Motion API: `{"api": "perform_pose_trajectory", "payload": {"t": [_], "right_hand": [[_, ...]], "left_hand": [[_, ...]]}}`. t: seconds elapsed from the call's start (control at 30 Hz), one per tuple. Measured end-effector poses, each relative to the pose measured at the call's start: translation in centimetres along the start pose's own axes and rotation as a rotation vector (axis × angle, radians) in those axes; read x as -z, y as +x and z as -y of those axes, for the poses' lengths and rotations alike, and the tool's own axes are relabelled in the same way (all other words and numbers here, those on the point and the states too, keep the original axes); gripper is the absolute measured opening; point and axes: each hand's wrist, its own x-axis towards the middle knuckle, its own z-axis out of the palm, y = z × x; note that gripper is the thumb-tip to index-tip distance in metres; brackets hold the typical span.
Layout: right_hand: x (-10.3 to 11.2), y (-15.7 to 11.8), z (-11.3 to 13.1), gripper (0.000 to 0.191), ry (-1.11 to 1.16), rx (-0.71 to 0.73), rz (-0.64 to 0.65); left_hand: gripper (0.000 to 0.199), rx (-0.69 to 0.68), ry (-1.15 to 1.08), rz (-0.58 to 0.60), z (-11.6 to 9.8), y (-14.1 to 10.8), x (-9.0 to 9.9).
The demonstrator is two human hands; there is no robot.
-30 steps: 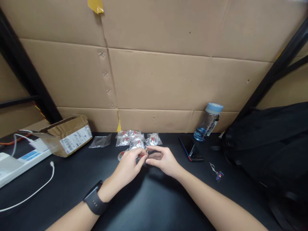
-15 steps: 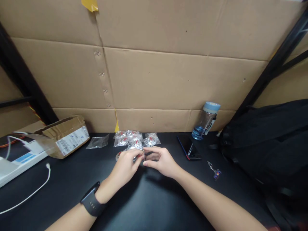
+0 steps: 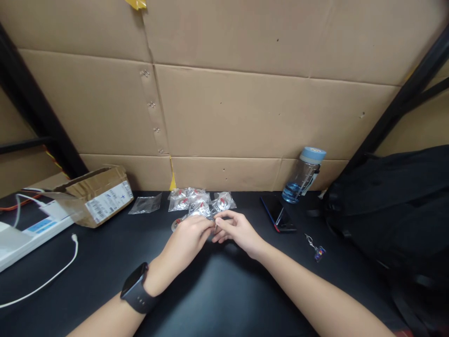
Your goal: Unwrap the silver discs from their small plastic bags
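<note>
My left hand [image 3: 192, 234], with a dark watch [image 3: 137, 285] on its wrist, is closed in a pinch. My right hand [image 3: 242, 233] meets it from the right, thumb and fingers pressed together. Between the fingertips a small, thin, pale edge shows; the fingers cover the rest, so its kind is unclear. Just beyond the hands lie several clear plastic packets [image 3: 199, 208] holding round silvery pieces with red marks. One such packet [image 3: 223, 202] lies slightly apart on the right. Partly behind my left hand is another round piece [image 3: 175, 224].
Flat on the black table [image 3: 224, 299] lies a clear plastic bag [image 3: 145, 204]. To the left are a cardboard box [image 3: 105, 196], a power strip [image 3: 38, 238] and a white cable [image 3: 56, 281]. At right: a phone [image 3: 278, 215], keychain [image 3: 318, 252], bottle [image 3: 302, 178] and black backpack [image 3: 393, 210].
My right thumb and fingers have closed in at the left fingertips, and the thin piece between the hands is now more covered. The whole view has shifted slightly.
</note>
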Motion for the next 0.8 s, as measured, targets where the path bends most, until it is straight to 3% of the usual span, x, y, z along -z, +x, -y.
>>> {"api": "perform_pose_trajectory", "payload": {"t": [0.23, 0.4, 0.7, 0.8], "right_hand": [[-0.03, 0.10, -0.05, 0.044, -0.012, -0.028, 0.034], [0.00, 0.23, -0.58, 0.043, -0.034, 0.047, 0.020], [0.62, 0.15, -0.45, 0.064, -0.255, 0.222, -0.044], [0.70, 0.07, -0.33, 0.060, -0.352, 0.293, -0.032]], "left_hand": [[0.024, -0.003, 0.170, 0.065, -0.34, -0.14, 0.32], [0.027, -0.007, 0.242, 0.076, -0.09, -0.15, -0.02], [0.025, 0.062, 0.049, 0.051, -0.14, -0.01, 0.06], [0.023, 0.077, 0.019, 0.060, 0.05, 0.01, 0.03]]}}
